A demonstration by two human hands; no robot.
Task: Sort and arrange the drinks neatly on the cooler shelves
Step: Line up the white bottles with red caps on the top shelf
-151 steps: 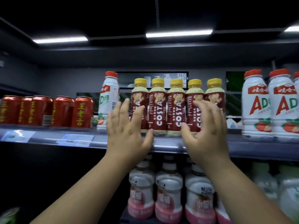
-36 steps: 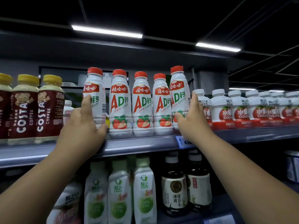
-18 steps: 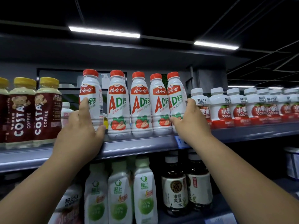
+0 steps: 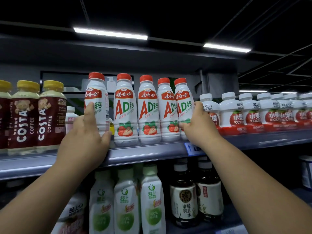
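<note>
This is a shop, and I am looking into its drinks cooler. The shelf (image 4: 148,152) my hands reach up to is faced with rows of one product each: red-capped AD calcium milk bottles (image 4: 148,112) between the left hand (image 4: 84,137) and the right hand (image 4: 199,125), Costa Coffee bottles (image 4: 25,115) left of the left hand, white-capped fruit juice bottles (image 4: 236,114) right of the right hand. A blue price label (image 4: 192,148) sits in the shelf's front rail just below the right hand. Beneath both hands stand green-labelled drink bottles (image 4: 125,200) and dark mung bean drink bottles (image 4: 184,196), labels facing out. Strip lights (image 4: 110,33) glow above the hands against a black ceiling (image 4: 168,10).
</note>
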